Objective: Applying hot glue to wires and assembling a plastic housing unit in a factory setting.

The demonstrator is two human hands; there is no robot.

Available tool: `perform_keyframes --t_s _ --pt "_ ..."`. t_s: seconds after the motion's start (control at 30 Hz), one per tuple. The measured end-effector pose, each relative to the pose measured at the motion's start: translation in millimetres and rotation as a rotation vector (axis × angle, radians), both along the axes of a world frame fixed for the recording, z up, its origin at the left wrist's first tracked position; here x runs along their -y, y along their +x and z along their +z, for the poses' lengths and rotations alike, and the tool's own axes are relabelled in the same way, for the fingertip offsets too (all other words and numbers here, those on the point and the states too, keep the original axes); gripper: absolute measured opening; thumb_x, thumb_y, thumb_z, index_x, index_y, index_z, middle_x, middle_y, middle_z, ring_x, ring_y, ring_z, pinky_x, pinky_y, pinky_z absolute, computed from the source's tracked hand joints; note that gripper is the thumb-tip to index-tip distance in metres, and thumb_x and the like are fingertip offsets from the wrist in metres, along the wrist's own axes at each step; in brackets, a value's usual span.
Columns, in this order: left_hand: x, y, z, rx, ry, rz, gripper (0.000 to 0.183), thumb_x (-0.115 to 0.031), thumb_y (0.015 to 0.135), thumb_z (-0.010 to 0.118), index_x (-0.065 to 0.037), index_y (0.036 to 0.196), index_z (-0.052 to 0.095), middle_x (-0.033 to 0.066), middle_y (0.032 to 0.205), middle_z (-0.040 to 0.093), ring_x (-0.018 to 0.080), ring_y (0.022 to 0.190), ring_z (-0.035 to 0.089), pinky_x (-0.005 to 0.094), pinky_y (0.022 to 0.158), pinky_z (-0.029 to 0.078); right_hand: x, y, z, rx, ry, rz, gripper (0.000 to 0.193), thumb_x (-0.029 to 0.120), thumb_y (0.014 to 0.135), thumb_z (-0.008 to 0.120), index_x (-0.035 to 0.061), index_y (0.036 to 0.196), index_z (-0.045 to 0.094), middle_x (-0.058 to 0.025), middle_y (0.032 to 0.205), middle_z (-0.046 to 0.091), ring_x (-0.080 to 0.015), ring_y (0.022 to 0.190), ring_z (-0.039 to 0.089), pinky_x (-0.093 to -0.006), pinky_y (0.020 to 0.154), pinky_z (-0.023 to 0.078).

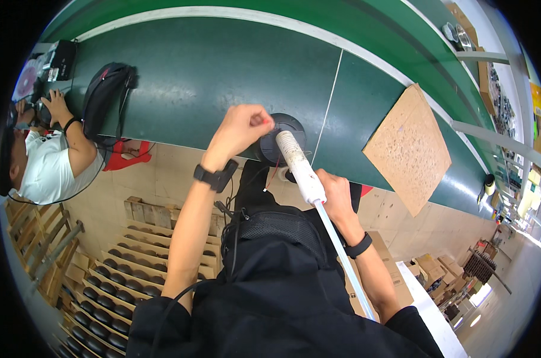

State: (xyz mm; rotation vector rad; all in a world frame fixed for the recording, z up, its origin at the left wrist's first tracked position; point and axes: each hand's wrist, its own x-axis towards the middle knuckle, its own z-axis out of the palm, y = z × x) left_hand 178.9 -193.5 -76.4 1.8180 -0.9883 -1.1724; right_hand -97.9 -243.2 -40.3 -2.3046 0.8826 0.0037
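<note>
Plainly central, white tool: slants over the worktop's near edge, its ribbed end overlapping 1 round black part in view; contact between the 2 cannot be told. White tool (300,167), green worktop (193,71).
Round black part: lies at the near edge, left of the worktop's pale seam (328,107); probably stiff, smooth and a little slippery, best steadied by its rim. Round black part (291,126).
Left hand (239,131): thumb and fingers pinched together above the part's left side; a speck of red shows there, too small to name.
Right hand (335,196): against the tool's right side, fingers hidden behind it; whether they close around it, I cannot tell.
Tool body: looks rigid and fairly light; the ribs should give good grip, the smooth rear less.
Pale hose (345,256): runs from the tool's rear toward the wearer; likely springy, so the tool is better taken by its barrel.
Red wire (273,177): hangs past the near edge to 1 small white plug (265,190); thin, soft, easily strained, so hold the plug.
</note>
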Motion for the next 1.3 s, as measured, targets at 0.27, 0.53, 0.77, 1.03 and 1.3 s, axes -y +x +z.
perform_keyframes --t_s 0.27,0.53,0.77,1.03,1.3 --pt "-57.0 -19.7 -14.0 -0.061 0.036 -0.07 0.015 -0.009 0.086 0.074 0.003 0.094 0.07 0.0093 0.08 0.071 0.014 0.072 0.067 0.0289 0.07 0.055 4.4 0.6 -4.5 0.069 0.08 -0.016 0.018 0.01 0.073 0.074 0.0019 0.085 0.063 -0.0198 0.07 0.064 -0.0385 0.067 0.066 -0.0428 0.06 0.051" --pt "-59.3 -33.4 -14.8 0.032 0.136 0.165 0.048 -0.016 0.088 0.074 -0.003 0.131 0.056 0.0185 0.115 0.067 0.0256 0.09 0.072 0.0351 0.077 0.058 1.4 -2.9 4.5 0.038 0.099 -0.052 0.017 0.006 0.07 0.071 0.0003 0.081 0.06 -0.0212 0.069 0.062 -0.0413 0.068 0.064 -0.0437 0.061 0.051" --pt "-45.7 -29.7 -30.1 0.012 -0.043 0.217 0.047 -0.018 0.092 0.071 0.001 0.132 0.055 0.0209 0.12 0.066 0.0284 0.096 0.072 0.0376 0.081 0.058 0.5 -4.8 5.7 0.174 0.161 -0.089 0.013 0.0 0.077 0.071 -0.0034 0.084 0.061 -0.0203 0.076 0.062 -0.0371 0.066 0.064 -0.0378 0.062 0.05" --pt "-60.3 -41.5 7.7 0.165 0.017 -0.096 0.018 -0.011 0.092 0.068 0.004 0.1 0.069 0.0151 0.076 0.069 0.0245 0.069 0.067 0.0339 0.065 0.052 11.7 -21.0 7.5 0.249 0.243 -0.08 0.031 0.002 0.073 0.067 -0.0044 0.103 0.062 -0.0198 0.092 0.062 -0.0385 0.082 0.062 -0.0404 0.074 0.051" --pt "-16.6 -24.3 -14.4 0.192 -0.236 0.06 0.014 -0.01 0.09 0.069 0.003 0.097 0.07 0.0151 0.084 0.067 0.0259 0.068 0.064 0.0351 0.065 0.05 34.0 -16.8 21.9 0.136 0.223 0.181 0.037 0.016 0.069 0.071 -0.0015 0.1 0.062 -0.0182 0.091 0.063 -0.0402 0.085 0.061 -0.0434 0.072 0.051"
